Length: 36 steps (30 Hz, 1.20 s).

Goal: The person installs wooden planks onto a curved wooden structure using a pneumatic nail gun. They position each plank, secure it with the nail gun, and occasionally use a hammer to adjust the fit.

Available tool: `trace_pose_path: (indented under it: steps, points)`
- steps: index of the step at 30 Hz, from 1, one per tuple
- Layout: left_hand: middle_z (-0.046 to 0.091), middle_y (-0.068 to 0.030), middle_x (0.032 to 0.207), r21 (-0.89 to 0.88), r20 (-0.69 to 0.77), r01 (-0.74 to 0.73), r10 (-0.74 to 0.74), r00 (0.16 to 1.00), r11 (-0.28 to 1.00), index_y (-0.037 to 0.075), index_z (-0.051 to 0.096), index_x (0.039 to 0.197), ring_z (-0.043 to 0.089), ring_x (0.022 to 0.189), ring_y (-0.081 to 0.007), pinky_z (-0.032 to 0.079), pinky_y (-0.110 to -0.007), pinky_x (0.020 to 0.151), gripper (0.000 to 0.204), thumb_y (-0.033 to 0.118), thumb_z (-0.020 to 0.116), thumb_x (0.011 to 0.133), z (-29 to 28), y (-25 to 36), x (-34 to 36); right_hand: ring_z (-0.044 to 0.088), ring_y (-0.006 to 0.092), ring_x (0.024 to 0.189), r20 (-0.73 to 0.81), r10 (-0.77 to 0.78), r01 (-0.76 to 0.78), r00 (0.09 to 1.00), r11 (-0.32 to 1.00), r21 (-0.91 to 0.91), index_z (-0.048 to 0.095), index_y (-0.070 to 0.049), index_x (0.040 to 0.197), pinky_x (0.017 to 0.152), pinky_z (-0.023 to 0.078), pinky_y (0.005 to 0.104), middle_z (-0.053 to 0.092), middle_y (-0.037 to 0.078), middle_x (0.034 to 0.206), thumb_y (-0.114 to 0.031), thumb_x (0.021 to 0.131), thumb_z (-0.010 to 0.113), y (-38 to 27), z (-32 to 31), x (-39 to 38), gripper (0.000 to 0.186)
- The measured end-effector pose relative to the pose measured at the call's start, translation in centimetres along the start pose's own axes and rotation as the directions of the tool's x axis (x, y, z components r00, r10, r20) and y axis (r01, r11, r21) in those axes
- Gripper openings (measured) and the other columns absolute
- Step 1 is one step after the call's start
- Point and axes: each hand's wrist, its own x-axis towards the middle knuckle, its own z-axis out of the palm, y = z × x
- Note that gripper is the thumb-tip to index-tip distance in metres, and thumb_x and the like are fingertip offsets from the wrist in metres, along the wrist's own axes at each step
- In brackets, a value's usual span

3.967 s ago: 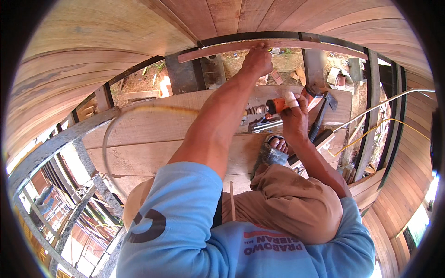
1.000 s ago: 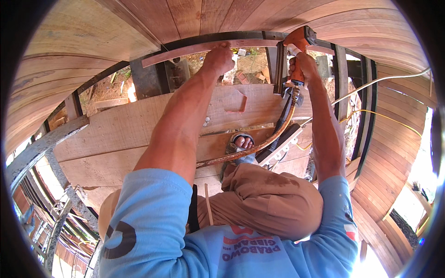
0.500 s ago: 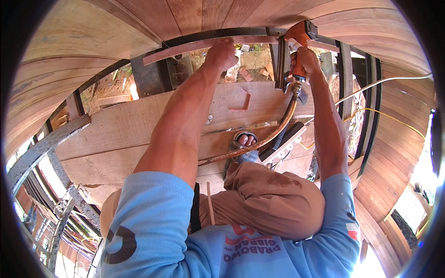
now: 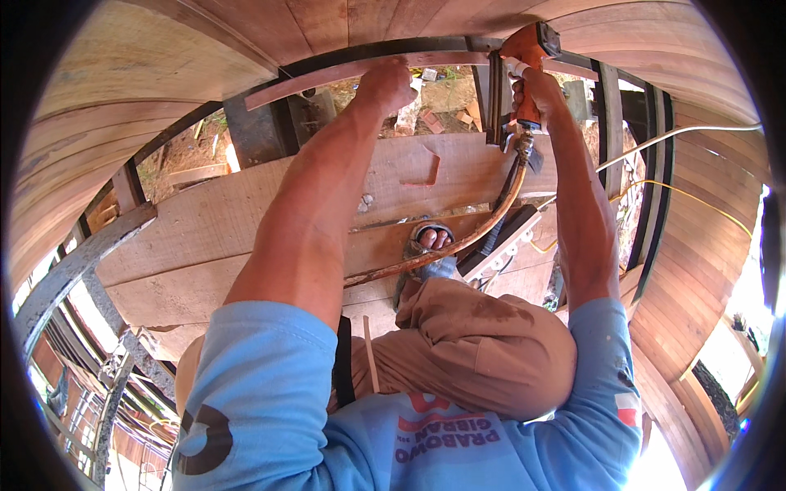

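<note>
My right hand (image 4: pixel 540 92) is wrapped round the handle of an orange and black pneumatic nail gun (image 4: pixel 526 47). Its dark magazine points down toward the planks, and its nose is close to a long reddish wooden strip (image 4: pixel 327 80). That strip runs along a dark curved rail (image 4: pixel 385 54) beneath the plank wall. Closed on the strip's edge to the left of the gun is my left hand (image 4: pixel 388 85); its fingertips are partly hidden. A worn brown air hose (image 4: pixel 499 219) hangs from a metal fitting under the gun's handle and curves back past my foot.
Wide planks (image 4: pixel 270 190) form the platform under me, with a small bent reddish piece (image 4: pixel 424 168) lying on them. Ground with wood scraps shows through the gap beyond. Metal scaffold bars (image 4: pixel 82 254) stand at left; white (image 4: pixel 679 132) and yellow cables cross at right.
The view has shifted slightly, so the scene sits a little higher. Both hands keep their places on the strip and the nail gun.
</note>
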Motion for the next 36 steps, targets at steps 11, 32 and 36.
trace_pose_path:
  steps: [11,32,36]
  points:
    - [0.068,-0.0214,0.108,0.051,-0.013,-0.087,0.087,0.996,0.995,0.003,0.074,0.093,0.067,0.103,-0.0366,0.054,-0.045,0.092,0.036,0.037,0.073,0.079,0.2,-0.6,0.3,0.055,0.0203,0.051,-0.094,-0.054,0.059,0.994,0.997,0.056,0.058,-0.004,0.083,0.048,0.050,0.0378,0.055,0.006,0.066,-0.037,0.088,0.068,0.8,-3.4,0.8,0.035]
    - [0.066,-0.0218,0.119,0.023,-0.031,0.011,-0.011,0.999,1.000,0.000,0.068,0.115,0.064,0.113,-0.0353,0.052,-0.044,0.097,0.049,0.034,0.075,0.081,0.0,0.1,-0.1,0.053,0.0187,0.052,-0.046,-0.019,0.021,0.999,0.999,0.034,0.054,-0.005,0.087,0.049,0.050,0.0368,0.052,0.004,0.065,-0.028,0.094,0.057,0.2,-2.3,-0.1,0.023]
    - [0.067,-0.0225,0.117,-0.009,0.044,0.029,-0.029,0.999,1.000,0.000,0.066,0.115,0.065,0.111,-0.0360,0.053,-0.044,0.095,0.049,0.032,0.076,0.079,-0.6,0.4,-0.1,0.054,0.0190,0.052,-0.051,-0.017,0.019,0.999,0.999,0.043,0.057,-0.004,0.083,0.049,0.050,0.0363,0.054,0.005,0.065,-0.032,0.092,0.065,0.7,-2.9,1.2,0.031]
